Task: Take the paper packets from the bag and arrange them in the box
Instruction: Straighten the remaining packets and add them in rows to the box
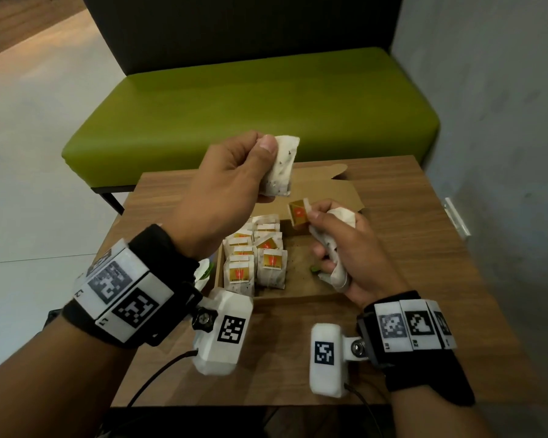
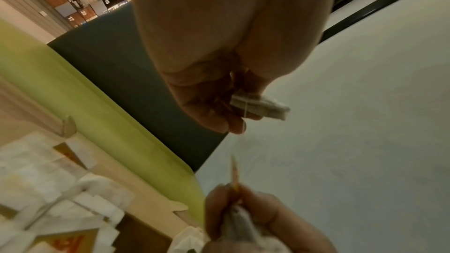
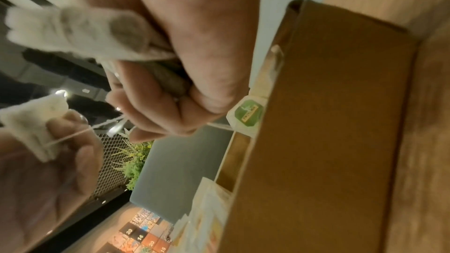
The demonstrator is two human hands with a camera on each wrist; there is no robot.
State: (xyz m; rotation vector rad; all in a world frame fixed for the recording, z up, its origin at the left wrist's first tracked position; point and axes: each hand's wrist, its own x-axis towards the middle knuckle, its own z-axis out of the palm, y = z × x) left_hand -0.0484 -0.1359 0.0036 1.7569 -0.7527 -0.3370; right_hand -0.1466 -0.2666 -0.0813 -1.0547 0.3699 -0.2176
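Observation:
An open brown cardboard box (image 1: pixel 298 299) lies on the wooden table, with several white paper packets (image 1: pixel 253 257) with gold tags standing in rows in its left half. My left hand (image 1: pixel 266 147) is raised above the box's far side and pinches one white packet (image 1: pixel 282 169). My right hand (image 1: pixel 317 216), over the box's right half, grips a bunch of packets (image 1: pixel 339 216) and pinches a gold tag (image 1: pixel 299 213). In the left wrist view a thin string runs from the packet (image 2: pixel 260 105) down to that tag (image 2: pixel 235 176). A green tag (image 3: pixel 248 113) hangs below my right hand.
The box's lid (image 1: pixel 329 191) lies open toward the far side. A white and green wrapper (image 1: pixel 203 273) shows left of the box, mostly hidden by my left wrist. A green bench (image 1: pixel 250 105) stands beyond the table (image 1: pixel 424 248), and a grey wall (image 1: pixel 503 121) rises on the right.

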